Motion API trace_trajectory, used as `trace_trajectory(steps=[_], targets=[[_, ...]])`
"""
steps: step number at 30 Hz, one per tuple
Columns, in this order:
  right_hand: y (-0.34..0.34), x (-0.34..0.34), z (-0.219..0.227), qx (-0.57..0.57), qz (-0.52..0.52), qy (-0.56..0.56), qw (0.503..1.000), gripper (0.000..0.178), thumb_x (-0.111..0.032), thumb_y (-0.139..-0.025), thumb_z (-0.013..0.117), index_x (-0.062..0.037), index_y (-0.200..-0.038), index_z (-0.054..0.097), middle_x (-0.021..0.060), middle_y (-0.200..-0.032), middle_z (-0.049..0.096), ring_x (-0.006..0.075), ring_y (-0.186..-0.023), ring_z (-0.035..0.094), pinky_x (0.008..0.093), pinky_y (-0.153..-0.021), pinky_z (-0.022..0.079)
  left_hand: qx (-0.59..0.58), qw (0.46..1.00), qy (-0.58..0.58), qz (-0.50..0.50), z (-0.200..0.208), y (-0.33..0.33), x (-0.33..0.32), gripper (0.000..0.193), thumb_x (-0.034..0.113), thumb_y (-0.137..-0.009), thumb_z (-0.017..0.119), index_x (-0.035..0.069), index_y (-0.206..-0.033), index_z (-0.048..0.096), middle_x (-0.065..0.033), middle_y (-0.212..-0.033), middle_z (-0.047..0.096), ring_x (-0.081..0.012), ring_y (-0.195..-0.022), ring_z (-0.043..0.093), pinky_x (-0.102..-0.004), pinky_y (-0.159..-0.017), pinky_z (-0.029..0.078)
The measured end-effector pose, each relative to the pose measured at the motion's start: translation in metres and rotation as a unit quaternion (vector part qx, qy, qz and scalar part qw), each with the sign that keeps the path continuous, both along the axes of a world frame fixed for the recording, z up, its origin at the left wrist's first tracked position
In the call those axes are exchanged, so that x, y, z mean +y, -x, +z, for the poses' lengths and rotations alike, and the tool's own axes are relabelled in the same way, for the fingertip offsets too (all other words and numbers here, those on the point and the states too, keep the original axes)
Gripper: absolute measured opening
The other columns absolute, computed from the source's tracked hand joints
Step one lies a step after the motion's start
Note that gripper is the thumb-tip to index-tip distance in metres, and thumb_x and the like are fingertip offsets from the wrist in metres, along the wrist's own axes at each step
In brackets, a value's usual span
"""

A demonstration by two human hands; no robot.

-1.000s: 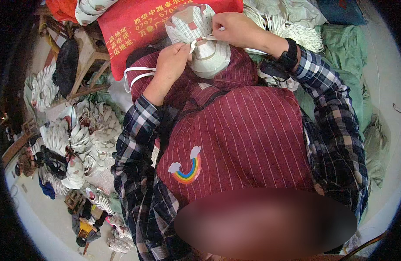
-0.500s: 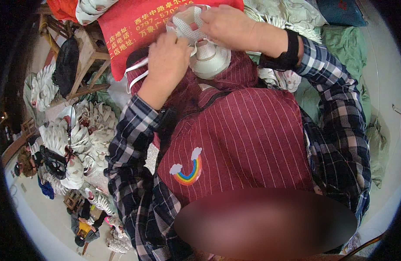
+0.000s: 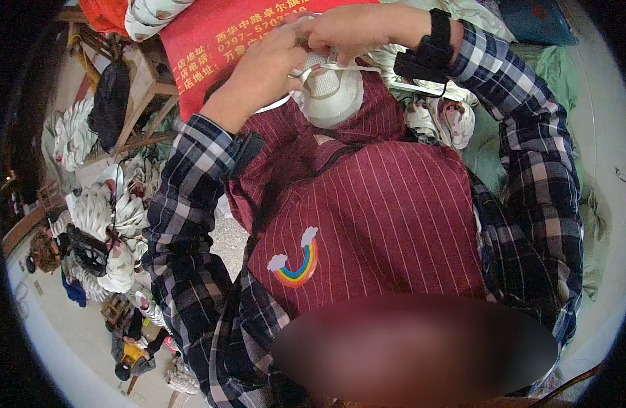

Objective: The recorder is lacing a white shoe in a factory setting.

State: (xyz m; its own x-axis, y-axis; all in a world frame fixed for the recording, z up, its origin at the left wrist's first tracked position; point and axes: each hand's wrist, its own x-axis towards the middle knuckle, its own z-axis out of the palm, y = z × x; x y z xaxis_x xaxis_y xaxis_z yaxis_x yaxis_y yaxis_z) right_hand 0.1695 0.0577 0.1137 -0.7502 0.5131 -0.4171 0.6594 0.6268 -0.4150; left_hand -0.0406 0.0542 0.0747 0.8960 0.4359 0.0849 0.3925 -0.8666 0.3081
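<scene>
A white mesh shoe upper (image 3: pixel 330 98) rests on my lap over the maroon striped apron (image 3: pixel 367 204), its rounded end toward me. My left hand (image 3: pixel 267 71) is closed on its left side, fingers bent. From the right, my right hand (image 3: pixel 360 30) closes on the far part of the upper, its fingertips meeting those of my left hand. A white shoelace (image 3: pixel 357 68) crosses over the upper and trails off to the right below my right hand. More white lace (image 3: pixel 275 104) shows beneath my left hand. Both sets of fingertips are partly hidden.
A red cloth with yellow print (image 3: pixel 197 58) lies beyond my hands. White shoe uppers (image 3: pixel 439 121) lie right of my lap, near green sacking (image 3: pixel 558 78). At left stand a wooden stool (image 3: pixel 146 88) and piles of white uppers (image 3: pixel 99 211). Another person (image 3: pixel 133 350) sits farther off.
My hands have come together over the shoe upper, the left moving up and right. One lace now stretches rightward across the upper; the loose lace ends at far left have been drawn in.
</scene>
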Motion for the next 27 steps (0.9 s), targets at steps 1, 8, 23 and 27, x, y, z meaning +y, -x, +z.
trace_trajectory(steps=[1, 8, 23, 27], targets=[[-0.009, 0.002, -0.021, 0.036, 0.002, -0.012, 0.999, 0.037, -0.012, -0.071, 0.071, -0.0004, -0.104, 0.059, 0.0158, -0.104, 0.061, 0.0332, -0.097, 0.062, 0.0424, -0.079, 0.05, -0.053, 0.998, -0.032, -0.021, -0.004, -0.002, 0.001, 0.025, 0.016, -0.07, 0.076, 0.005, -0.087, 0.061, -0.0125, -0.103, 0.055, -0.032, -0.101, 0.053, -0.0434, -0.086, 0.046], [-0.014, -0.012, -0.027, 0.107, 0.0, -0.103, 0.989, 0.035, -0.009, -0.065, 0.077, -0.0001, -0.095, 0.061, 0.012, -0.105, 0.06, 0.0335, -0.099, 0.06, 0.0437, -0.081, 0.05, -0.058, 0.998, -0.025, 0.001, -0.008, 0.0, -0.001, 0.02, 0.023, -0.076, 0.071, 0.004, -0.082, 0.065, -0.009, -0.091, 0.061, -0.03, -0.095, 0.055, -0.0419, -0.084, 0.046], [-0.028, -0.037, -0.04, 0.236, -0.042, -0.177, 0.955, 0.045, -0.002, -0.071, 0.072, -0.0003, -0.111, 0.051, 0.0135, -0.108, 0.048, 0.0332, -0.103, 0.054, 0.0399, -0.087, 0.046, -0.28, 0.726, 0.553, 0.298, -0.026, -0.031, -0.003, 0.018, 0.016, -0.082, 0.068, 0.001, -0.09, 0.071, -0.0104, -0.087, 0.064, -0.0169, -0.076, 0.062, -0.031, -0.069, 0.05], [-0.034, -0.039, -0.046, 0.23, -0.083, -0.129, 0.961, 0.035, -0.001, -0.072, 0.071, -0.0013, -0.098, 0.049, 0.0126, -0.107, 0.047, 0.0324, -0.102, 0.054, 0.0397, -0.085, 0.046, -0.27, 0.929, 0.092, 0.234, -0.028, -0.041, -0.01, 0.016, 0.015, -0.083, 0.066, 0.001, -0.089, 0.068, -0.0113, -0.084, 0.063, -0.0214, -0.078, 0.063, -0.033, -0.071, 0.049]])
